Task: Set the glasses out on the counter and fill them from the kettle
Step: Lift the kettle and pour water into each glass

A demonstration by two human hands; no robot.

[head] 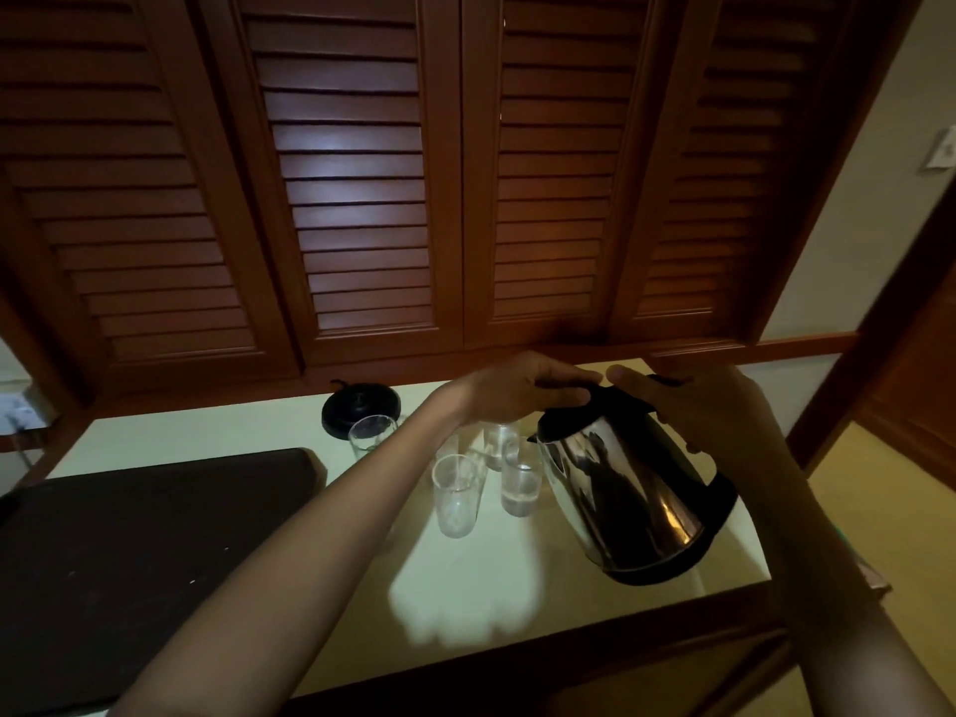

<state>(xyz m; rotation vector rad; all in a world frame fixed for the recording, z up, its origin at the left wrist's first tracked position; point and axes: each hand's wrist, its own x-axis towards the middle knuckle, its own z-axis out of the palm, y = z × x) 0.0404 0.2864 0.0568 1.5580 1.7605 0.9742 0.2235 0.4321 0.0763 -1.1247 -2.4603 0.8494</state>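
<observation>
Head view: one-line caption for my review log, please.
Right hand holds the steel kettle tilted toward the glasses on the counter, left hand resting on its lid.

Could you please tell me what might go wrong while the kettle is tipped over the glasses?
1. The glasses stand crowded at the spout of the tilted kettle, so the stream could miss and wet the counter, or the spout could knock one over.
2. The left hand lies on the lid; if the water is hot, steam may scald its fingers.
</observation>
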